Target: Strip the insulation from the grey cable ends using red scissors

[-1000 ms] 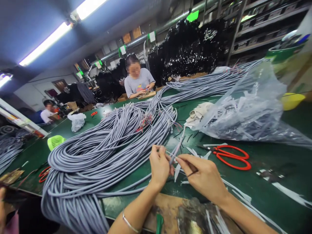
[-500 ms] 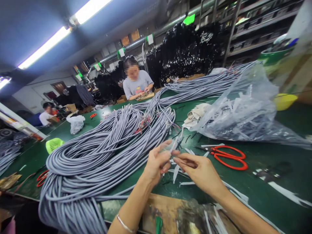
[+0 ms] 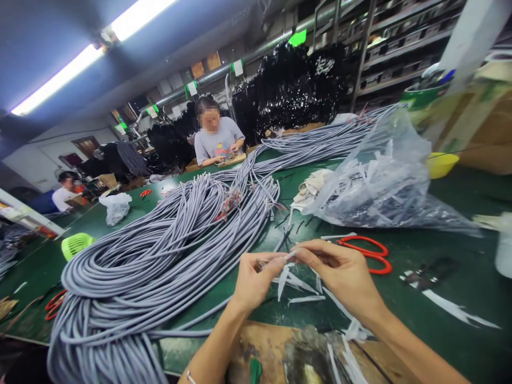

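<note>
My left hand (image 3: 254, 277) and my right hand (image 3: 340, 269) meet above the green table. Both are closed, with thumbs and fingers pinching the pale grey end of a cable (image 3: 289, 256) between them. My fingers cover most of that end. One grey cable (image 3: 200, 318) runs across the table toward my left hand from a large coiled bundle of grey cables (image 3: 160, 266). Loose white strips (image 3: 298, 282) lie beneath my hands. Just beyond my right hand lie red-handled scissors (image 3: 378, 256), their blades partly hidden.
A clear plastic bag (image 3: 372, 186) of white scraps stands at back right beside a cloth (image 3: 312, 186). A stained board (image 3: 260, 341) lies in front of me. Metal cutters (image 3: 420, 280) are at right, a green fan (image 3: 78, 245) at left. A co-worker (image 3: 218, 136) sits across the table.
My hands have drawn together and turned, with fingertips now meeting on the cable end, which was raised and blurred before. The camera view has shifted slightly to the right.
</note>
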The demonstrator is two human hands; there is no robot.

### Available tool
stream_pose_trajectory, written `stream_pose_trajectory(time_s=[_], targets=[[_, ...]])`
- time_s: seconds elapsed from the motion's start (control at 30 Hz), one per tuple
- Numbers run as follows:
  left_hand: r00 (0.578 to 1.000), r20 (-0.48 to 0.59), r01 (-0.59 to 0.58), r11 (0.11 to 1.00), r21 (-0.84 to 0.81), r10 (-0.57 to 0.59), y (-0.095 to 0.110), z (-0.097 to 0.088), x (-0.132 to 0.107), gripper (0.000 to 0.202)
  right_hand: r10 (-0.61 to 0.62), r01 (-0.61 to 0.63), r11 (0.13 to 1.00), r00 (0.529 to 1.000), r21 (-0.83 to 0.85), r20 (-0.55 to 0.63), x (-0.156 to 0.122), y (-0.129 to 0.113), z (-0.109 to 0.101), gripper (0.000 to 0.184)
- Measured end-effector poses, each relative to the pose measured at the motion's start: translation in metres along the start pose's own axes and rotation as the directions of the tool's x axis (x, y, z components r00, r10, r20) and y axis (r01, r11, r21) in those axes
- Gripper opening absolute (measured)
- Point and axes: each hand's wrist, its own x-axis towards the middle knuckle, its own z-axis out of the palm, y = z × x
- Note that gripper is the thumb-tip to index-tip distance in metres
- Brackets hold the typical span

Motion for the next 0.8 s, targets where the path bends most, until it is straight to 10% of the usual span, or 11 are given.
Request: stream_pose_trajectory(time_s=[0.27, 0.4, 0.57, 0.67, 0.8], targets=[[0.974, 0.077, -0.225, 0.898, 0.379, 0.211, 0.002, -0.011, -0.006, 0.036, -0.071, 0.104, 0.973, 0.985, -0.206, 0.160, -0.002, -0.001, -0.004, 0.029], [0.918, 0.208, -0.385, 0.636, 0.669, 0.337, 0.001, -0.009, -0.008, 0.029, -0.194, 0.254, 0.917, 0.957, -0.306, 0.214, -0.006, -0.004, -0.006, 0.036], [0.805, 0.350, -0.535, 0.331, 0.777, 0.479, -0.005, -0.007, -0.011, 0.027, 0.027, 0.024, 0.969, 0.979, -0.246, 0.202, -0.002, 0.005, -0.002, 0.049], [0.764, 0.320, -0.555, 0.318, 0.769, 0.560, -0.007, -0.005, -0.012, 0.028, 0.180, -0.147, 0.978, 0.953, -0.148, 0.242, -0.002, 0.009, 0.002, 0.052], [0.832, 0.171, -0.432, 0.423, 0.797, 0.528, -0.007, -0.001, -0.011, 0.028, 0.194, -0.173, 0.980, 0.944, -0.102, 0.266, -0.008, 0.004, 0.005, 0.052]])
